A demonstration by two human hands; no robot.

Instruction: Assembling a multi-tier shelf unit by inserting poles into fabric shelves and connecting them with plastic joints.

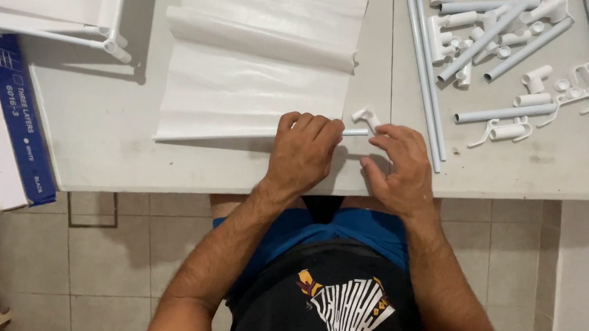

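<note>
Now my left hand (303,152) grips the thin white rod (355,132) at the folded sheet (259,58) while my right hand's (397,171) fingers (385,131) pinch the white connector (367,116).

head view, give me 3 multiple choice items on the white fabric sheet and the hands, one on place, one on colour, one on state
1. Where does the white connector sit?
A. at the thin rod's right end, by the right hand
B. on the floor tiles
C. on the blue box

2. What colour is the fabric sheet?
A. blue
B. white
C. black

3. How is the left hand?
A. lifted off the table
B. open, palm up
C. curled, knuckles up, at the sheet's near edge

Answers: 1 A, the connector caps the rod just above the right fingers. 2 B, it shows white on the grey table. 3 C, its fingers fold over the sheet's edge.
</note>
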